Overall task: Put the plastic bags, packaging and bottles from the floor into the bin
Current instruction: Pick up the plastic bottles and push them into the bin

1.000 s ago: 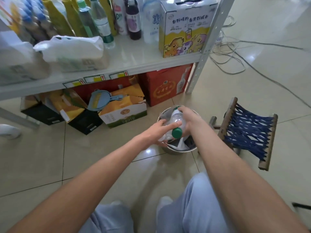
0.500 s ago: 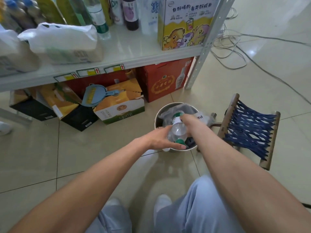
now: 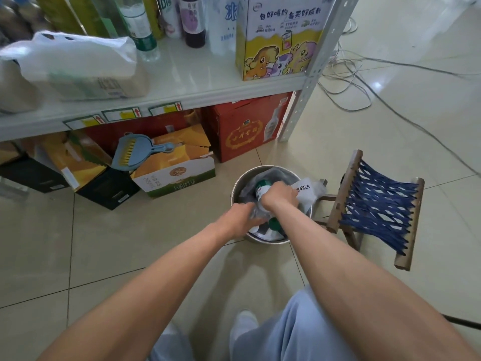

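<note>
A round metal bin [image 3: 238, 183] stands on the tiled floor in front of me, holding crumpled plastic and a white printed bag [image 3: 305, 192] that hangs over its right rim. A clear plastic bottle [image 3: 261, 190] with a green label and green cap lies inside the bin, cap end toward me. My right hand [image 3: 279, 198] is closed over the bottle's middle. My left hand [image 3: 240, 220] grips the bottle's lower part at the near rim. Both hands are inside the bin's mouth.
A metal shelf [image 3: 309, 82] with bottles and a cartoon box [image 3: 281, 40] rises behind the bin. Cardboard boxes [image 3: 177, 173] and a blue dustpan [image 3: 132, 152] sit under it. A small wooden stool with blue webbing [image 3: 377, 207] stands right of the bin. Cables [image 3: 390, 105] run across the floor.
Both hands have pushed the bottle lower into the bin. The right hand shifted from the bottle's end to pressing on its middle. My view moved closer.
</note>
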### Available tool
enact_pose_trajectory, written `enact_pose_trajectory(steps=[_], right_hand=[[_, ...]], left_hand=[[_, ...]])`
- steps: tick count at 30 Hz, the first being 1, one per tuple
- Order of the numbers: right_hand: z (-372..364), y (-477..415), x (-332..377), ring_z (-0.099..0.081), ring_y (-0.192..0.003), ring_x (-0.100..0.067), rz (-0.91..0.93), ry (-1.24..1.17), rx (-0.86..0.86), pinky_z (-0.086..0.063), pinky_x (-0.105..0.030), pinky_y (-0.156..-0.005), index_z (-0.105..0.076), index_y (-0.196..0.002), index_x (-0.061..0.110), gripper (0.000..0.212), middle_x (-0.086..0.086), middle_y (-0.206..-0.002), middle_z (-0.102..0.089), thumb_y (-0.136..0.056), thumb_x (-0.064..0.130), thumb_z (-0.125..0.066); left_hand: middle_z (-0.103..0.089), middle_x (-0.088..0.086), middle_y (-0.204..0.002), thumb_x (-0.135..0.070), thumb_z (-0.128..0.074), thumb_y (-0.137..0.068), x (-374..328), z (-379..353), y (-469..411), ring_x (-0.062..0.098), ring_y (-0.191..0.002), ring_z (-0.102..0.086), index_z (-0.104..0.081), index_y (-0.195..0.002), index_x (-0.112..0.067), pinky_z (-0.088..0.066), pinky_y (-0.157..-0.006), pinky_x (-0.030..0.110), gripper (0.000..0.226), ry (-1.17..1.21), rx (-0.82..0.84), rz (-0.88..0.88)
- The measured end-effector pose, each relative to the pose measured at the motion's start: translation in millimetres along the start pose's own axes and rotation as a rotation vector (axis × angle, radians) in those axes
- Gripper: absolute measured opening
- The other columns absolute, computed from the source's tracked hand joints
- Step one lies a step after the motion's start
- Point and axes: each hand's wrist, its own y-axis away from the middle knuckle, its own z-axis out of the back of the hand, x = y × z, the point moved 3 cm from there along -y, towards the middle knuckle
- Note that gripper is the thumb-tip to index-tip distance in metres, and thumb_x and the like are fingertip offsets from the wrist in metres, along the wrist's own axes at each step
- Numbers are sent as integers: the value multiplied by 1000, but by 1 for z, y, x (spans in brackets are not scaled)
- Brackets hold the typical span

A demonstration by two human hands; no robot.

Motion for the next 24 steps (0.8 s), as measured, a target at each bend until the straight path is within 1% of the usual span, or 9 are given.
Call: enact_pose_trajectory(steps=[2, 4, 8, 12, 14, 16, 19, 21, 24], right_hand=[[-4, -3, 1, -45, -131, -34, 14, 6, 16, -49, -50, -99, -61, -127, 11, 39, -15, -139, -56, -91, 24, -65], [-7, -4, 0, -48, -128, -36, 38, 8, 19, -49, -50, -98, -62, -125, 9, 37, -16, -134, -60, -90, 22, -65], [-5, -3, -3, -56, -121, -38, 104, 18, -50, -52, -46, -90, -64, -122, 6, 33, -18, -129, -62, -90, 17, -63], [3, 8, 9, -61, -114, -38, 195, 17, -60, -53, -43, -85, -67, -114, 5, 26, -18, -122, -66, -91, 15, -59], [14, 21, 25, -66, -107, -36, 254, -6, -65, -54, -38, -78, -72, -105, 5, 23, -17, -111, -71, -87, 13, -59], [27, 41, 45, -69, -100, -34, 316, -32, -67, -55, -36, -74, -75, -98, 8, 22, -13, -102, -75, -85, 13, -58], [37, 78, 70, -70, -99, -32, 399, -16, -24, -57, -39, -85, -74, -105, 10, 23, -12, -104, -75, -89, 12, -57], [48, 108, 88, -70, -96, -30, 444, -9, 26, -58, -43, -87, -70, -107, 10, 20, -11, -104, -73, -91, 12, -58], [84, 154, 124, -69, -86, -23, 573, -23, 25, -60, -39, -82, -69, -104, 11, 15, -7, -96, -71, -92, 13, -61]], left_hand=[[-68, 3, -110, -65, -59, -84, 5, -3, -6, 25, -92, -64, -61, -112, -21, -55, -83, 39, 52, -9, 10, -9], [-68, 2, -114, -52, -69, -85, 8, -3, -7, 23, -97, -64, -62, -116, -19, -51, -81, 33, 45, -4, 24, -54], [-59, 6, -132, -32, -75, -86, 20, 2, -5, 24, -118, -56, -59, -131, -12, -47, -97, 34, 52, -66, -23, -144], [-61, 2, -118, -39, -75, -83, 23, 15, 4, 21, -102, -58, -60, -124, -19, -46, -80, 29, 48, -40, -113, -148], [-62, 0, -120, -43, -76, -83, 17, 28, 17, 20, -105, -60, -60, -128, -21, -44, -80, 24, 53, -14, -134, -145], [-60, 1, -132, -45, -72, -86, 14, 47, 39, 21, -119, -58, -55, -137, -20, -46, -92, 26, 59, 0, -164, -104], [-47, 2, -152, -50, -63, -91, 26, 89, 86, 20, -140, -44, -43, -149, -18, -38, -114, 37, 69, 12, -262, 26], [-48, 4, -152, -53, -59, -92, 40, 127, 125, 19, -139, -47, -42, -150, -17, -41, -113, 38, 70, 33, -328, 109], [-50, 6, -151, -53, -55, -96, 55, 196, 182, 22, -136, -50, -43, -150, -14, -43, -109, 36, 67, 23, -431, 200]])
